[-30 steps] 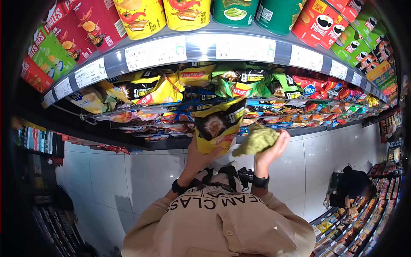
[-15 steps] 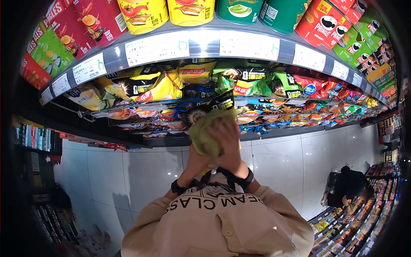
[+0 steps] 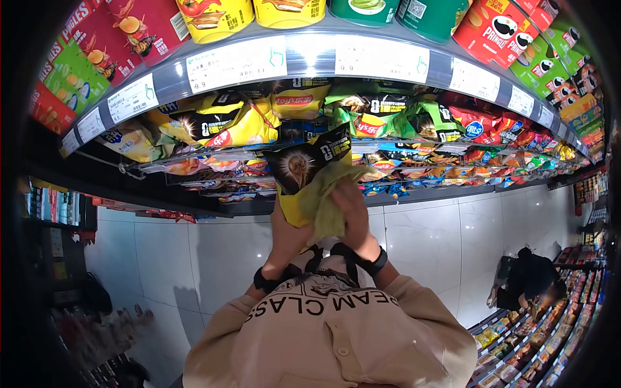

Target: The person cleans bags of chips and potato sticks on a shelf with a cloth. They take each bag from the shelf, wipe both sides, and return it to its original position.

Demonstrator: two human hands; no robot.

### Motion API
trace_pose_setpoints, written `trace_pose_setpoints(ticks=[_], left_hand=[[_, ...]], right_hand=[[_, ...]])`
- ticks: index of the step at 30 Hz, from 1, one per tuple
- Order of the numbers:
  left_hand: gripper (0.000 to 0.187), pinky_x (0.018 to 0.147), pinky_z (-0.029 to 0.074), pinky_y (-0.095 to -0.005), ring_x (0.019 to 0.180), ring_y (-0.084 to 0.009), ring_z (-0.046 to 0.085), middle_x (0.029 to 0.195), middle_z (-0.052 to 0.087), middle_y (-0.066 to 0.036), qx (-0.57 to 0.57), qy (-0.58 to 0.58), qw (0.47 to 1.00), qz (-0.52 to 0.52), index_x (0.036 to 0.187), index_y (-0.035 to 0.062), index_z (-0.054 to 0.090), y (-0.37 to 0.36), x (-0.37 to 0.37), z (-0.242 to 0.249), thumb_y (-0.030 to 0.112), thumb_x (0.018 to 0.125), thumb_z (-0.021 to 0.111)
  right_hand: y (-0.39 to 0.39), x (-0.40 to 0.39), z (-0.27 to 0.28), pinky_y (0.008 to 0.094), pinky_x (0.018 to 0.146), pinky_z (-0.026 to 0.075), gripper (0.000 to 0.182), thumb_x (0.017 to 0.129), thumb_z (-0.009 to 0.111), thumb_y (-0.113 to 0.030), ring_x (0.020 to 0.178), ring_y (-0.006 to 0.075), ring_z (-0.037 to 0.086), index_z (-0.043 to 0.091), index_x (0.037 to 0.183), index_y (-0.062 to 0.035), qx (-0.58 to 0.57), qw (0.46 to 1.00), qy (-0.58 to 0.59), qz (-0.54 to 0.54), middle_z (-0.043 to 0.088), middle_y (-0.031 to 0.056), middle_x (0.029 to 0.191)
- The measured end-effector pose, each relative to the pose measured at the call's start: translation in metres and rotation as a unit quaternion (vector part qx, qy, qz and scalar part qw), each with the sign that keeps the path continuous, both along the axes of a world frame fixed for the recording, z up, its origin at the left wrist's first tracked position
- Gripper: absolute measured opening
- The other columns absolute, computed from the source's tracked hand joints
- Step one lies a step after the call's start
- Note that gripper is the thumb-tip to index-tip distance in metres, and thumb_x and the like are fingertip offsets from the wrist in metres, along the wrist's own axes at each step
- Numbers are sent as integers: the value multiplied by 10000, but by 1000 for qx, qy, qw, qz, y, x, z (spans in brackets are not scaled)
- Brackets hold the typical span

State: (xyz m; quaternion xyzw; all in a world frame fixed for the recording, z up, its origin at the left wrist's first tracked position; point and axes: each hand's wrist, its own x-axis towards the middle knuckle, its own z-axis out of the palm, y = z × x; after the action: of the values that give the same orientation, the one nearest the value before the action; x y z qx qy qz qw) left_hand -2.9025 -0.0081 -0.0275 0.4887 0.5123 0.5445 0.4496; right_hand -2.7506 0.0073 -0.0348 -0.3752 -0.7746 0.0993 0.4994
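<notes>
A black and yellow chip bag (image 3: 299,169) is held upright in front of my chest, below the shelf edge. My left hand (image 3: 288,234) grips the bag at its lower left side, its fingers mostly behind the bag. A green cloth (image 3: 328,197) lies against the bag's right side and front. My right hand (image 3: 352,210) is closed on the cloth at the bag's right side, its fingertips partly covered by the cloth.
Pringles cans (image 3: 495,29) line the upper shelf behind price labels (image 3: 236,61). Chip bags (image 3: 217,126) fill the shelves below. At the lower right a person (image 3: 532,278) in dark clothes bends toward another shelf. Tiled floor (image 3: 420,242) lies between the shelves.
The cloth and my right hand have moved down and right across the bag, uncovering more of its black and yellow front. The person at the lower right has shifted slightly.
</notes>
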Motion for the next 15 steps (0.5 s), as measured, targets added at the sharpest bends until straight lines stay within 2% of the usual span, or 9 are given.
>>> trace_pose_setpoints(ticks=[1, 3, 4, 5, 7, 9, 11, 13, 15], left_hand=[[629, 794, 470, -288, 921, -159, 594, 1036, 608, -115, -2, 0, 1000, 3, 1201, -16, 420, -1, -1, 4, 97, 670, 737], [625, 805, 469, -285, 937, -156, 584, 1066, 589, -117, -27, -38, 998, -36, 1202, -13, 410, -3, -2, 17, 86, 682, 742], [625, 805, 469, -285, 937, -156, 584, 1066, 589, -117, -26, -39, 998, -34, 1202, -13, 410, -1, -2, 15, 86, 682, 742], [620, 811, 469, -284, 948, -156, 577, 1080, 579, -114, 15, 6, 1000, -16, 1200, -13, 404, 2, -4, 10, 79, 688, 741], [615, 818, 469, -282, 959, -155, 570, 1094, 569, -111, 55, 51, 997, 0, 1199, -13, 398, 6, -6, 8, 72, 695, 741], [633, 827, 468, -281, 966, -157, 563, 1112, 557, -104, 51, -94, 994, -2, 1211, -10, 382, 10, -8, 8, 47, 690, 738], [640, 822, 472, -282, 966, -159, 562, 1115, 545, -106, 61, -105, 993, -5, 1211, -6, 382, 9, -11, 8, 60, 692, 750], [618, 814, 475, -284, 961, -160, 563, 1097, 541, -110, 2, -59, 998, 36, 1202, -6, 385, 3, -13, 12, 48, 703, 746], [596, 810, 476, -283, 958, -159, 562, 1087, 541, -109, 9, -85, 996, 41, 1196, -5, 387, 2, -9, 16, 42, 715, 736]], right_hand=[[2, 2, 0, 451, 988, 355, 550, 704, 650, -92, 1195, 400, 430, 486, 1227, -46, -2, 1000, 0, 3, 452, 217, 1274], [3, 5, 4, 460, 996, 341, 531, 713, 637, -81, 1220, 402, 397, 492, 1221, -28, -95, 986, 135, -19, 384, 228, 1332], [2, 3, 11, 467, 999, 336, 556, 690, 609, -40, 1223, 412, 380, 492, 1233, -46, -114, 990, 75, -42, 356, 233, 1345], [-1, 0, 10, 467, 999, 336, 556, 690, 609, -40, 1223, 412, 380, 492, 1233, -46, -114, 990, 76, -40, 356, 233, 1345], [-11, -9, 7, 457, 985, 357, 609, 653, 587, -10, 1199, 420, 394, 496, 1249, -91, -55, 994, -96, 1, 377, 232, 1323], [-20, -13, 4, 437, 967, 381, 662, 617, 558, 18, 1164, 425, 420, 495, 1259, -130, -70, 995, -70, 23, 405, 232, 1296], [-20, -7, -4, 430, 958, 386, 665, 623, 538, 35, 1151, 417, 433, 486, 1269, -113, -129, 988, -90, 2, 418, 240, 1280], [-7, 4, 0, 414, 959, 387, 634, 654, 560, 17, 1163, 394, 446, 475, 1274, -83, -75, 990, -29, -112, 445, 246, 1262], [-10, 8, -4, 418, 946, 398, 561, 680, 593, -6, 1152, 413, 456, 508, 1230, -69, -116, 986, 28, -117, 462, 251, 1249]])
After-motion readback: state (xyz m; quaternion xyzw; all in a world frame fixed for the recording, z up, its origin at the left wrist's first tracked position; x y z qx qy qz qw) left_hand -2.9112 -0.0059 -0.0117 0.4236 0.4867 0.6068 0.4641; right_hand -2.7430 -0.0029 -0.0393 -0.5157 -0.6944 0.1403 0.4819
